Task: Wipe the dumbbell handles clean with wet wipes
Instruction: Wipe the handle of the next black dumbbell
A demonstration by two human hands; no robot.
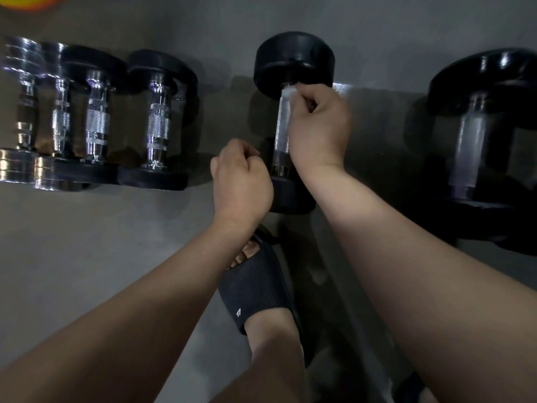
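Right hand (318,123) pinches the white wet wipe (288,92) onto the handle (281,132) of the black dumbbell (293,58), right at its 12 o'clock end. Left hand (241,181) is curled in a fist at the handle's 8 o'clock; whether it holds anything can't be told. Chrome dumbbells (97,123) lie at 9 o'clock.
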